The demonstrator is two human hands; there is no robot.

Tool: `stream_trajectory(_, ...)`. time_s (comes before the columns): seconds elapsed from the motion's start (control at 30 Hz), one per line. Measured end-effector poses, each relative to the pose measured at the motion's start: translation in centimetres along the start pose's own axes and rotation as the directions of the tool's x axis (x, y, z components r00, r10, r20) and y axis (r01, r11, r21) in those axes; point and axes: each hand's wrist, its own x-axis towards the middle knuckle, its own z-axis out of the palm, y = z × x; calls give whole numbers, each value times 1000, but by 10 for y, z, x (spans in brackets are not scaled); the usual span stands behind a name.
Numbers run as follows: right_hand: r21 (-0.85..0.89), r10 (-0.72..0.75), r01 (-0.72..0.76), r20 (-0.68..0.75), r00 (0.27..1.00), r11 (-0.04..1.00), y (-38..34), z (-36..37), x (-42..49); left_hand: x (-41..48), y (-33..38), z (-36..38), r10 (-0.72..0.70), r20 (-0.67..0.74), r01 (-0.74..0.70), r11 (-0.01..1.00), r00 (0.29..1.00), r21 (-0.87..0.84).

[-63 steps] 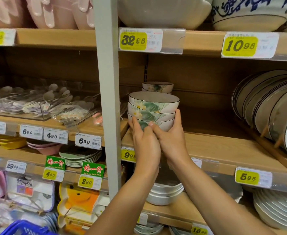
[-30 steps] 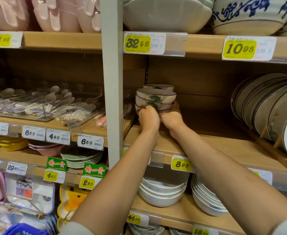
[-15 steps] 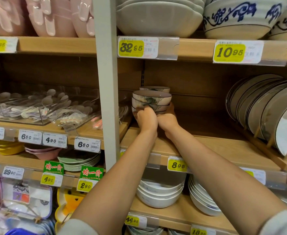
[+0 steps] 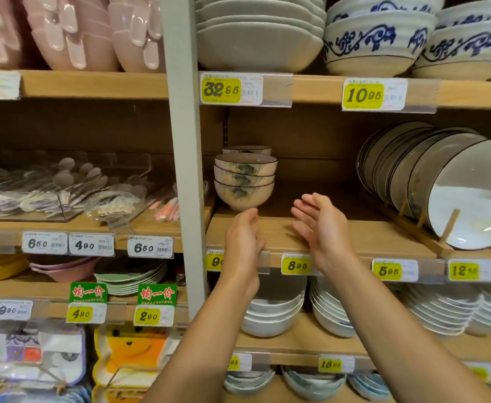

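A stack of three cream bowls with green flower print (image 4: 245,181) stands on the wooden middle shelf (image 4: 340,234), close to the grey upright post. Another bowl of the same kind (image 4: 247,149) shows behind it. My left hand (image 4: 243,237) hovers just in front of and below the stack, fingers relaxed, holding nothing. My right hand (image 4: 318,225) is to the right of the stack, palm turned inward, fingers straight and apart from the bowls.
The grey post (image 4: 184,158) stands left of the stack. Plates (image 4: 442,181) lean in a wooden rack on the right. Large white and blue-patterned bowls (image 4: 381,39) fill the shelf above. White bowls (image 4: 273,315) sit below. Spoons (image 4: 64,184) lie in clear trays left.
Both hands pushed the bowl stack back onto the shelf, then let go of it. They have drawn back toward me and spread apart, and the stack stands alone.
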Motion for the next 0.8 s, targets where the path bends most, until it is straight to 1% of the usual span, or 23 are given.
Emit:
stream_trajectory(0.1,57,-12,10,31,999,998,-8,-22,-39,-41,0,-9,52,34,-53,998,998,27)
stream_trajectory(0.2,78,1,-6,65,998,997,-8,-43,-76,-83,0,-23,65,48,-65,998,997,3)
stream_trajectory(0.33,134,109,-132,161,981,982,-2,-66,-115,-135,-4,-53,79,3,-79,995,997,-54)
stream_trajectory(0.43,104,196,-227,244,950,968,13,-81,-140,-176,-11,-82,81,-103,-86,995,991,-44)
stream_trajectory(0.5,76,254,-286,287,924,955,28,-88,-157,-204,-17,-105,78,-217,-83,996,973,-13)
stream_trajectory(0.6,-7,345,-361,312,885,933,57,-91,-188,-246,-24,-140,28,-383,-25,1000,923,13)
stream_trajectory(0.67,-67,406,-408,323,855,911,78,-87,-211,-271,-26,-164,-1,-468,14,1000,884,24)
stream_trajectory(0.8,-163,512,-486,321,797,858,115,-74,-256,-312,-27,-210,-62,-567,78,997,821,5)
